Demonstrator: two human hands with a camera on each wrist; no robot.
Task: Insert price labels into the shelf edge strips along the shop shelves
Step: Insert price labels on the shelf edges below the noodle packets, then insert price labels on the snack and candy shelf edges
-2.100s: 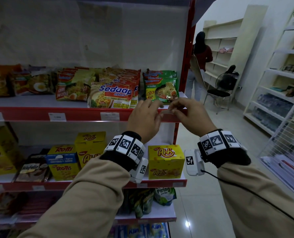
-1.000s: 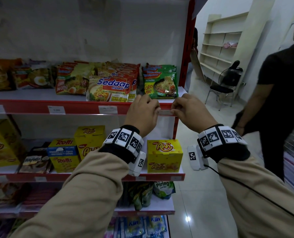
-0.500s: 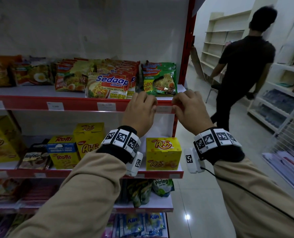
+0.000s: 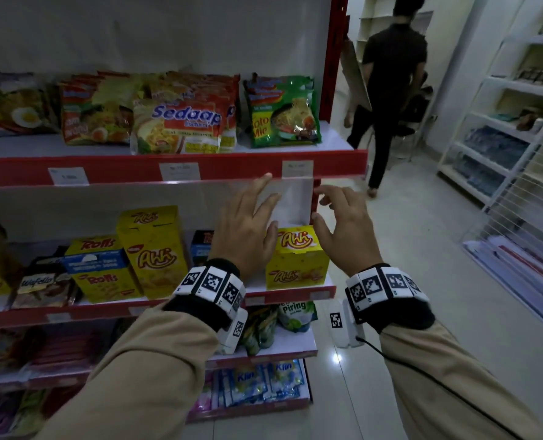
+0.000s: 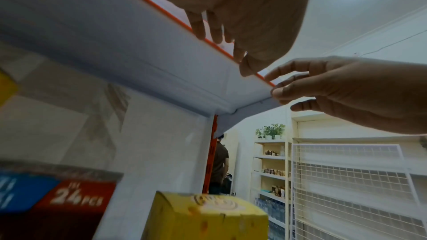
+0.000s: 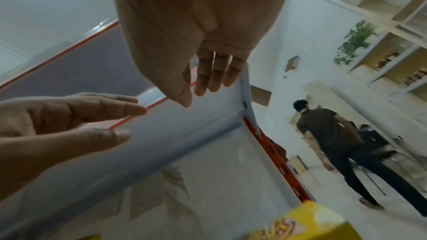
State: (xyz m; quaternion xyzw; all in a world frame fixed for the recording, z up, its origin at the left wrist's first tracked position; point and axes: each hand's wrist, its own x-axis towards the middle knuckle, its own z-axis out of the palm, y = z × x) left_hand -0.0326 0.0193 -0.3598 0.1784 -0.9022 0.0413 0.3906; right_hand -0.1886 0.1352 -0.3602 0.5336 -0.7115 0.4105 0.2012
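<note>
**A:** Head view first. Locate the price label (image 4: 297,169).

**B:** Seated in the red shelf edge strip (image 4: 121,171), near its right end, long axis along the strip. Left hand (image 4: 248,230) and right hand (image 4: 343,223) just below the strip, each grip released, fingers spread, holding nothing.

**A:** Left wrist view?

**B:** Shows left fingertips (image 5: 198,32) at the strip's lower edge, right hand slightly apart beneath the strip's end.

**A:** Right wrist view?

**B:** Confirms both empty. Places the label above and between them; probably nearer the left.
</note>
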